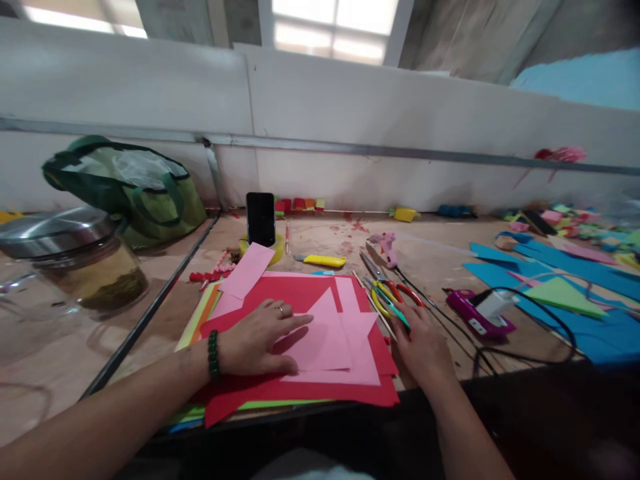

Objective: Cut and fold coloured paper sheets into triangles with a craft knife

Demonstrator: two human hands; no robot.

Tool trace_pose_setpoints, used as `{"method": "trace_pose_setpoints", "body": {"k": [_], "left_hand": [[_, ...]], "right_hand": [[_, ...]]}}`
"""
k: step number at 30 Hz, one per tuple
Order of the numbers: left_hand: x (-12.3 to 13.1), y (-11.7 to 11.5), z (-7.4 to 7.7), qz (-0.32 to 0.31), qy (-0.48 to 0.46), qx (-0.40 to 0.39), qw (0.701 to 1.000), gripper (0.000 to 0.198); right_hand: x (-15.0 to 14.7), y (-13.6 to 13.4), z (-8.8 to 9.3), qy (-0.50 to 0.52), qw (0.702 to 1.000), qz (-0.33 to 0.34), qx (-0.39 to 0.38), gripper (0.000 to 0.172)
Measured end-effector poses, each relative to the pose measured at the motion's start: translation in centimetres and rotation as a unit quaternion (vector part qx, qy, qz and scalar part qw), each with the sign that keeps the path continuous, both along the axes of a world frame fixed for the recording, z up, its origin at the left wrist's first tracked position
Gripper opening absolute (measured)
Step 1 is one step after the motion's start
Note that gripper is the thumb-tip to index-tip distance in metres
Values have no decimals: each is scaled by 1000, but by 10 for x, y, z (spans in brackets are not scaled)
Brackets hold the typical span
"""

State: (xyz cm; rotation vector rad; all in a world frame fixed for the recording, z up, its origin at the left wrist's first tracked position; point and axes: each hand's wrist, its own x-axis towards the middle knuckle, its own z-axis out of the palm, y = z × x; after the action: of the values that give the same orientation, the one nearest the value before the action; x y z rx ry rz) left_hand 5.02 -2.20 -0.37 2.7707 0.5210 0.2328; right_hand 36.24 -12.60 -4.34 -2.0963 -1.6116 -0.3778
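My left hand (263, 337) lies flat on a cut piece of pink paper (323, 350), its fingers spread, with a ring and a green bead bracelet. Beneath are more pink paper (373, 370) and red sheets (280, 293), stacked over other colours. At the stack's right edge, my right hand (423, 343) has its fingers curled at a teal-handled tool (399, 315), whose kind I cannot make out. Scissors with red-orange handles (373, 267) and a yellow-handled tool (379, 300) lie against it. The right fingertips are partly hidden.
Behind the paper are a yellow utility knife (325, 261), an upright phone (261, 219) and a pink glue gun (386, 247). A purple power strip (480, 315) with cables and blue sheets (545, 300) lie right. A glass jar (90, 267) and green bag (150, 200) stand left.
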Motion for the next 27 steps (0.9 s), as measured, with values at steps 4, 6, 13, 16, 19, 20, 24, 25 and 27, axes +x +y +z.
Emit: {"method": "trace_pose_setpoints", "body": {"k": [4,6,13,16,19,20,24,25,27], "left_hand": [[0,1,0,18,6,-11,1000,71],[1,0,2,29,9,-8,1000,71],[-1,-1,11,117,31,-86,989,54],[-3,1,11,143,21,-152,978,55],[-3,4,10,149,16,-176,973,46],[-3,5,9,146,16,-168,975,40],[-5,12,8,87,-36,-178,980,32],[-7,15,9,82,-76,-222,969,34],[-12,23,11,101,-168,-319,927,35]], "right_hand": [[1,-1,0,-6,1000,6,4,31],[2,-1,0,-14,1000,11,7,31],[-6,0,9,0,997,64,46,34],[-24,0,22,60,987,145,18,33],[-45,1,38,98,973,198,-62,34],[-51,2,42,104,968,210,-93,34],[-63,11,53,128,944,241,-186,37],[-63,14,54,133,941,246,-193,38],[-61,20,56,136,940,250,-186,38]]}}
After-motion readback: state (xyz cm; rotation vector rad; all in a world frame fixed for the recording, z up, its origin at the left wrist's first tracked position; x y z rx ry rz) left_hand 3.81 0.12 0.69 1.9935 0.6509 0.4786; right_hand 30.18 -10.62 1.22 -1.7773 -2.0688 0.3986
